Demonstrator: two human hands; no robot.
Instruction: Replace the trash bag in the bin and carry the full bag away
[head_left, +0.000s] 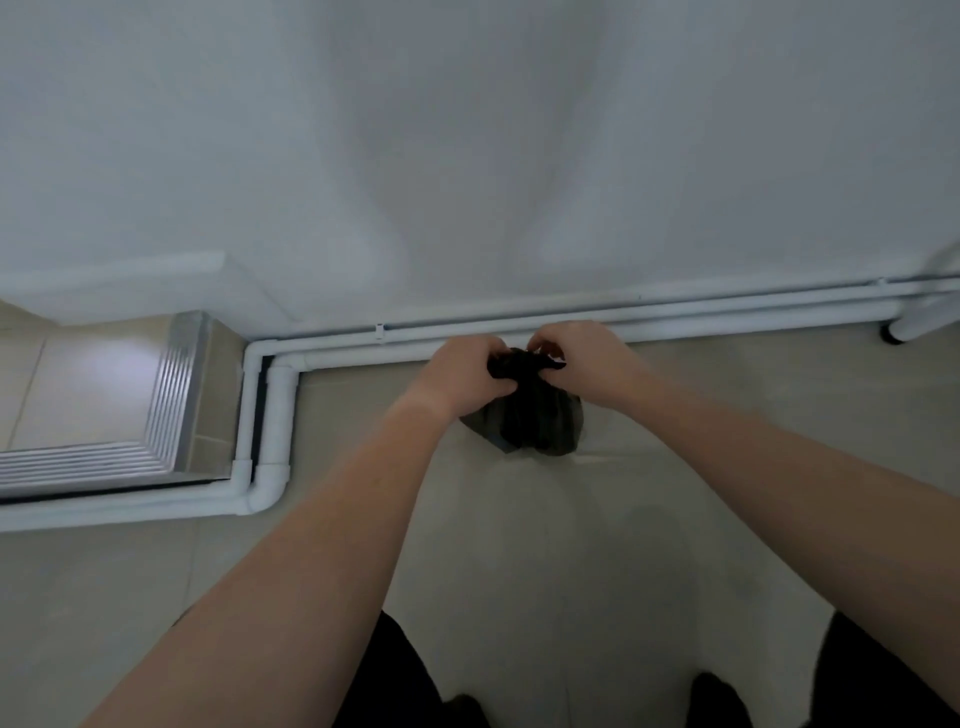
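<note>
Hands meet at the neck of the black trash bag (524, 410): left hand (462, 371) and right hand (587, 358) both pinch its gathered plastic, likely knotting it, body hanging below them.

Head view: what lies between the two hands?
The gathered neck of the black trash bag, gripped by the left hand and the right hand on either side. The head view shows it.
</note>
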